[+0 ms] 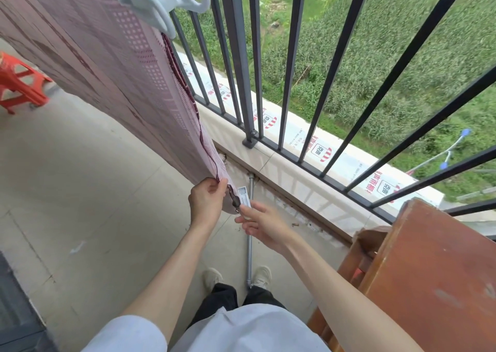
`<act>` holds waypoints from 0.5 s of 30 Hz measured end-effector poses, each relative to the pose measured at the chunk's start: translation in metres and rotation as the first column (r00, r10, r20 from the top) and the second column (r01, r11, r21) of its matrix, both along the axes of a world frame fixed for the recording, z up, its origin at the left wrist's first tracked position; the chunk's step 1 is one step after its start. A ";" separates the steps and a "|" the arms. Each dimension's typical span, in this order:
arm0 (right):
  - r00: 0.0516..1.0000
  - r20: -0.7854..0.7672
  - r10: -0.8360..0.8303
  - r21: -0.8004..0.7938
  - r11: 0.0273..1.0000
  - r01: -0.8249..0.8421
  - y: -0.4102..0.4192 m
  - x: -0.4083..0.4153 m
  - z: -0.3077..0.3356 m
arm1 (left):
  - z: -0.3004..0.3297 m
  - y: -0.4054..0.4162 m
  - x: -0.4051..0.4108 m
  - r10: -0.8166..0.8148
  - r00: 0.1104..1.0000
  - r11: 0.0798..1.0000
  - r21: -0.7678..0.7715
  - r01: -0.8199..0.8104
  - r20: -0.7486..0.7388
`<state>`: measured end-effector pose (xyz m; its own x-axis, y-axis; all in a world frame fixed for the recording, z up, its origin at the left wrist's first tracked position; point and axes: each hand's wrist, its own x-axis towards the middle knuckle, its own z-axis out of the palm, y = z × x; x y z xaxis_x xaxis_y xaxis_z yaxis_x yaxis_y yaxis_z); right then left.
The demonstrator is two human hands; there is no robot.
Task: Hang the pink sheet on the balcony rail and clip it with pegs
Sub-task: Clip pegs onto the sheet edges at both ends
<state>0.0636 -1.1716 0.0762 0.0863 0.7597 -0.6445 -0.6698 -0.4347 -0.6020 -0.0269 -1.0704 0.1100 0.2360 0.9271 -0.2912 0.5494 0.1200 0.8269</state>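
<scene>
Pinching the bottom corner of the pink sheet (112, 83), the left hand (208, 200) is keeping a narrow grip, while the right hand (264, 224), just beside it, is nipping the white label (244, 196). Far above, 1 white peg (161, 0) is clamping the sheet near the balcony rail (292, 64). Judging by this, straightening is underway; further pegging likely follows.

Far above the hands the top rail is out of frame, the white peg (158, 0) and pink sheet (88, 64) are cut by the upper edge, and the label (243, 196) print is unreadable.
</scene>
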 end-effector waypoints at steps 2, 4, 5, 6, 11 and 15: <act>1.000 -0.027 0.002 -0.011 1.000 -0.002 -0.002 -0.004 0.000 | 0.003 -0.001 -0.003 0.004 1.000 1.000 -0.005 -0.004 0.008; 0.998 -0.069 -0.004 -0.021 1.000 0.003 -0.005 -0.006 0.003 | 0.005 -0.002 -0.006 0.011 1.000 1.000 -0.010 -0.011 0.010; 0.996 -0.084 -0.006 -0.023 1.000 0.004 -0.007 -0.007 0.004 | 0.006 -0.003 -0.008 0.009 1.000 1.000 -0.011 -0.009 0.007; 0.996 -0.094 -0.008 -0.025 1.000 0.006 -0.010 -0.008 0.005 | 0.008 -0.005 -0.009 0.006 1.000 1.000 -0.010 -0.006 0.001; 0.945 -0.312 -0.098 -0.096 0.993 0.071 -0.017 -0.012 0.011 | 0.021 -0.011 -0.011 0.019 0.999 1.000 0.006 -0.019 -0.046; 0.825 -0.547 -0.143 -0.076 0.990 0.121 -0.018 -0.009 0.019 | 0.035 -0.018 -0.004 0.034 0.997 0.998 0.053 -0.030 -0.073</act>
